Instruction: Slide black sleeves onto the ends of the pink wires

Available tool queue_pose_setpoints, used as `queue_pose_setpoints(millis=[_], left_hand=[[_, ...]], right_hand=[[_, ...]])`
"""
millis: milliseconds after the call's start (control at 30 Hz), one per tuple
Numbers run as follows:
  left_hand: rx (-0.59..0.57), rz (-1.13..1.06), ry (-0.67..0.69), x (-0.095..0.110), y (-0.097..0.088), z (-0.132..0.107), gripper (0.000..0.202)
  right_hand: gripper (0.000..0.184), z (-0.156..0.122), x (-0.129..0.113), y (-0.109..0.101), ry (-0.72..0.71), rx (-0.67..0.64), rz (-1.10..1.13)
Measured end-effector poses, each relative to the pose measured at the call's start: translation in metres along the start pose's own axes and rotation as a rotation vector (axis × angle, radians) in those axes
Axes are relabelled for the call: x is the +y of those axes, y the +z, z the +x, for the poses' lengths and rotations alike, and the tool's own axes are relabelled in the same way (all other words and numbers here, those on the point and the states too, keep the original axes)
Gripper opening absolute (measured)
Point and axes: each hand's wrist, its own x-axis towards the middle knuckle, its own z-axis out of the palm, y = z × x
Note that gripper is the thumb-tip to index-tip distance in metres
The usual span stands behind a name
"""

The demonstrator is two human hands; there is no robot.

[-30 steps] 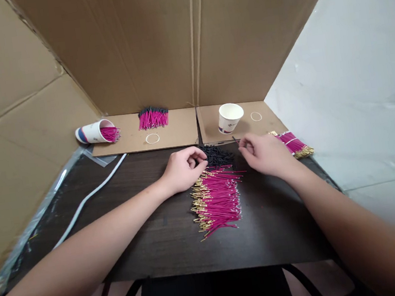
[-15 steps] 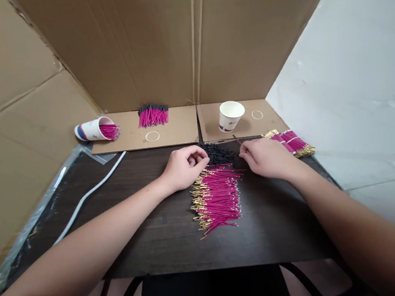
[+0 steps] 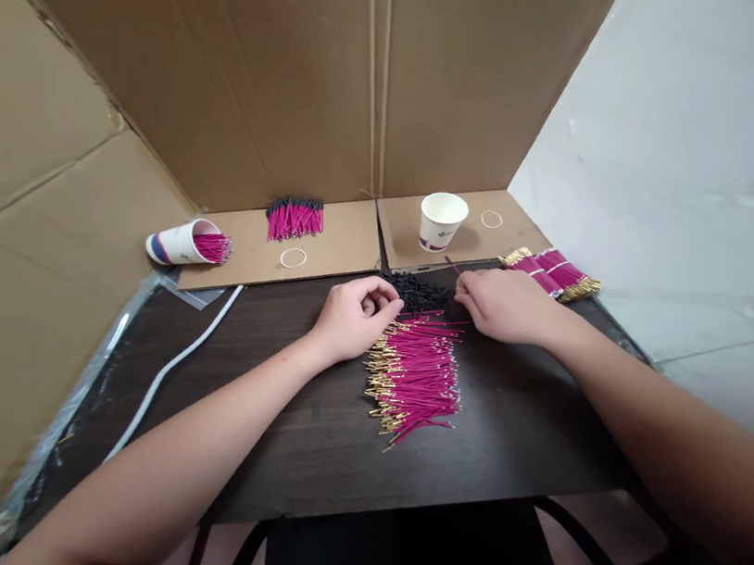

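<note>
My left hand (image 3: 359, 317) is closed in a pinch at the left edge of a pile of small black sleeves (image 3: 420, 291). Whatever its fingertips may hold is too small or hidden to make out. Just right of the pile, my right hand (image 3: 503, 304) is closed on a thin magenta wire (image 3: 453, 266), whose black-tipped end sticks up past the fingers. Below the sleeves lies a spread of magenta wires (image 3: 422, 374), with gold terminals on their left ends and bare silvery tips on their right.
Bundled magenta wires (image 3: 551, 273) lie beyond my right hand. On the cardboard strip (image 3: 351, 247) are an upright paper cup (image 3: 440, 227), black-ended wires (image 3: 296, 219) and two rubber bands. A tipped cup (image 3: 175, 245) holds wires; a white cable (image 3: 171, 366) crosses the left side.
Both hands stay almost where they were, the left still pinched and the right still on the magenta wire. The view has shifted very slightly.
</note>
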Motion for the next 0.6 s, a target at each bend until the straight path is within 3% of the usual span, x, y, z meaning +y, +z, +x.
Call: queue_pose_setpoints(millis=[133, 333, 600], left_hand=[[0.001, -0.019, -0.001, -0.001, 0.001, 0.000, 0.020], [-0.058, -0.050, 0.104, 0.001, 0.000, 0.002, 0.029], [-0.214, -0.097, 0.146, 0.010, -0.002, -0.002, 0.026]], right_hand=[[0.014, -0.002, -0.006, 0.001, -0.057, 0.120, 0.135], [0.010, -0.012, -0.034, 0.002, -0.314, 0.300, 0.497], [0.007, -0.013, -0.054, 0.014, -0.399, 0.398, 0.466]])
